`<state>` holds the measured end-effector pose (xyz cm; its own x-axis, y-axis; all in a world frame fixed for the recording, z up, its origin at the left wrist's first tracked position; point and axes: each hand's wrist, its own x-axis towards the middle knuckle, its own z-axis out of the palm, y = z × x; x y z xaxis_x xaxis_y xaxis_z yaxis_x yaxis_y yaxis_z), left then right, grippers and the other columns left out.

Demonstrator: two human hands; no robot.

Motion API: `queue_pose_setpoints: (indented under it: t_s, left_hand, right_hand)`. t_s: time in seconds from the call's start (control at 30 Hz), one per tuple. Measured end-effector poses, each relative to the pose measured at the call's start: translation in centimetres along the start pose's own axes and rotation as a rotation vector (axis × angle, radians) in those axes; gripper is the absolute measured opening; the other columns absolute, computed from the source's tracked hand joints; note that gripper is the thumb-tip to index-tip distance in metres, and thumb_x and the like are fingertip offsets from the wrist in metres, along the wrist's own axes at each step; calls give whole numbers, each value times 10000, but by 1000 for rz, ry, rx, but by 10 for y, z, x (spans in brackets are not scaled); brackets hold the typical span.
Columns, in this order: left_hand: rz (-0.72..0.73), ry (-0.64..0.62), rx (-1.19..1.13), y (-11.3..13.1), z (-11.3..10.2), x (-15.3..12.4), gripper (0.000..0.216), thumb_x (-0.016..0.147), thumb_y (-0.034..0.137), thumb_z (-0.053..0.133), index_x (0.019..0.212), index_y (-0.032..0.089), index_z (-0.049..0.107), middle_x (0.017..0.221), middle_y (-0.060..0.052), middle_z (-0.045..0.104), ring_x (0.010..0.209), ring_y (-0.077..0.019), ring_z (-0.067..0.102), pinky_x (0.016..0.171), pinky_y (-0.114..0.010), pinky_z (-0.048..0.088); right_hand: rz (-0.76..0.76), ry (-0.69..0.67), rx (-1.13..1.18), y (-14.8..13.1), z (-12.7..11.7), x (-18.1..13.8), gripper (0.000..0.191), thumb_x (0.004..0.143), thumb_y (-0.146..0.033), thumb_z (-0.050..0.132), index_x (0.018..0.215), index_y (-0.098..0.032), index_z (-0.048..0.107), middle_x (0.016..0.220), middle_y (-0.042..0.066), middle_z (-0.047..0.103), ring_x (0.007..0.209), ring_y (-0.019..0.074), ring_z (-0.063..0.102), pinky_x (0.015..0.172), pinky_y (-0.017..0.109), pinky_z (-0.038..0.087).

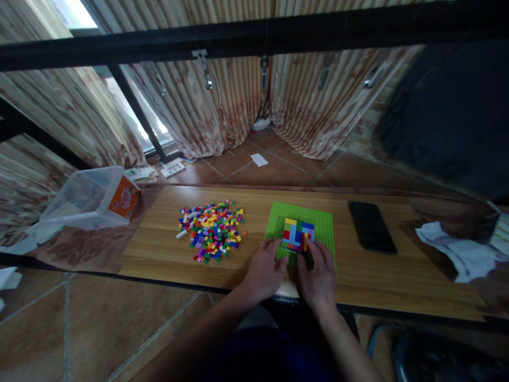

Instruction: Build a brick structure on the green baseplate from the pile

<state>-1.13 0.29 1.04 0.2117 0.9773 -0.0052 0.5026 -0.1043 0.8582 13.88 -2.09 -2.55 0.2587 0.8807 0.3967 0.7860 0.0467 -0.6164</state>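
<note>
A green baseplate (318,223) lies on the wooden table (159,249), right of centre. A patch of small coloured bricks (297,234) is built on its near half. My left hand (264,270) rests at the plate's near left edge, fingers curled toward the patch. My right hand (318,276) sits at the near edge of the patch, its fingertips pressed together on the bricks there. What those fingertips pinch is too small to name. A heap of loose coloured bricks (210,231) lies to the left of the plate.
A black phone (371,227) lies flat right of the baseplate. A clear plastic box with an orange label (93,199) stands tipped at the table's left end. Crumpled white paper (461,249) sits at the right end. A black bar crosses overhead, with curtains behind.
</note>
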Motion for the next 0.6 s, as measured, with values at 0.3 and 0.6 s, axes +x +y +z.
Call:
queue_pose_setpoints:
  t_s: [0.3, 0.6]
  left_hand:
    - [-63, -85, -87, 10, 5, -2, 531, 836, 212, 526, 1362, 180, 460, 1390, -140, 473, 892, -186, 620, 878, -386, 548]
    - [-19, -58, -177, -5, 11, -7, 602, 802, 171, 559, 1394, 212, 456, 1390, -124, 480, 888, -169, 616, 886, -381, 550]
  right_hand:
    - [-52, -63, -88, 0, 3, 0, 478, 926, -387, 467, 1384, -255, 502, 1372, 145, 428, 1234, 294, 434, 963, 496, 439]
    - [-120, -123, -203, -1, 5, 2, 474, 940, -439, 449, 1396, -318, 490, 1413, 159, 342, 1242, 345, 397, 918, 531, 415]
